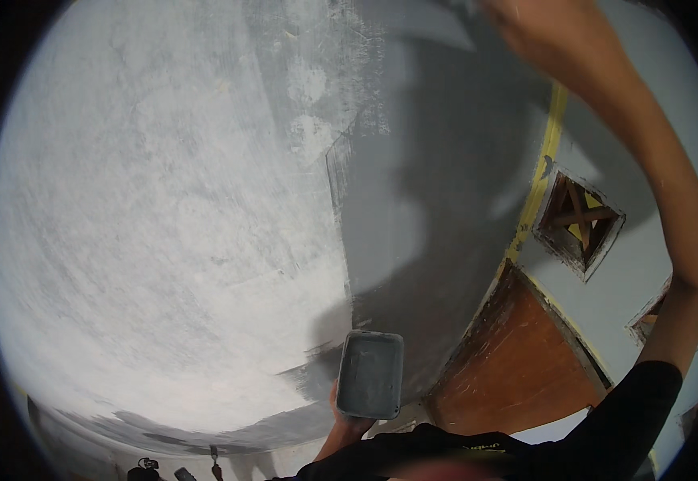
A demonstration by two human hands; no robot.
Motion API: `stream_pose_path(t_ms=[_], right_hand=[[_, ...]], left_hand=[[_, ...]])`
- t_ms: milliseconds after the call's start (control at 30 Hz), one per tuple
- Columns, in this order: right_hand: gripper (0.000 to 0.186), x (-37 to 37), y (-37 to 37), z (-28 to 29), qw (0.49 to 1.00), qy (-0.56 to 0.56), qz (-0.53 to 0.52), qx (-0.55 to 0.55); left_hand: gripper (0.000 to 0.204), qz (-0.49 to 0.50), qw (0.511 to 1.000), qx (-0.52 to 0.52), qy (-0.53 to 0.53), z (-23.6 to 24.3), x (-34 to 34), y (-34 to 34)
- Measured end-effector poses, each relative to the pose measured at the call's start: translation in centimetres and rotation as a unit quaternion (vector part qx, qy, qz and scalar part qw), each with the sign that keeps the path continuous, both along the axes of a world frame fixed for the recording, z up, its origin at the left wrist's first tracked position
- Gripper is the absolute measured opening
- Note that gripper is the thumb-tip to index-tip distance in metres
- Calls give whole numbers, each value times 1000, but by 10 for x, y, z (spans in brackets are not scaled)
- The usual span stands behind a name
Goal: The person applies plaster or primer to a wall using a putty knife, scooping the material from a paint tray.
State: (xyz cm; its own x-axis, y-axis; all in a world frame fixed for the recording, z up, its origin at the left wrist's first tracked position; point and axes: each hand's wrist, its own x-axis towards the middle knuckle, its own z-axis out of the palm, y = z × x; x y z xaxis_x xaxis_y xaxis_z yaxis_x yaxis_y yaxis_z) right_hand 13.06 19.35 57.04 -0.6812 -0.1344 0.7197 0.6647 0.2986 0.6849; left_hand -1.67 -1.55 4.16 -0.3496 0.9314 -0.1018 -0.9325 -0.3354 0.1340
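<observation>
the wall [164, 200] is chalky white, mottled and streaked with grey, darker grey toward its right edge, where a yellow strip [553, 132] runs; the tray [370, 373] is grey, the panel [517, 361] orange-brown, the sleeve [625, 421] black.

Carries a rectangular grey tray [398, 377] in the left hand [352, 422]. On the wall [124, 104], bears smooth grey coating [377, 200] right of a broad whitish expanse [148, 240].
</observation>
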Motion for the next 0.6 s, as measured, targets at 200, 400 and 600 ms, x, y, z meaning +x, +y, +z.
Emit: stream_pose_path(t_ms=[200,400,600], right_hand=[[28,11,-7,-75,980,-184,67,31],[28,12,-11,-112,951,-301,45,-54],[30,11,11,-67,977,-185,91,61]], left_hand=[[50,-13,1000,20,-9,0,3,3],[51,-33,998,46,-9,-4,1,8],[53,-21,999,19,-20,-11,3,10]])
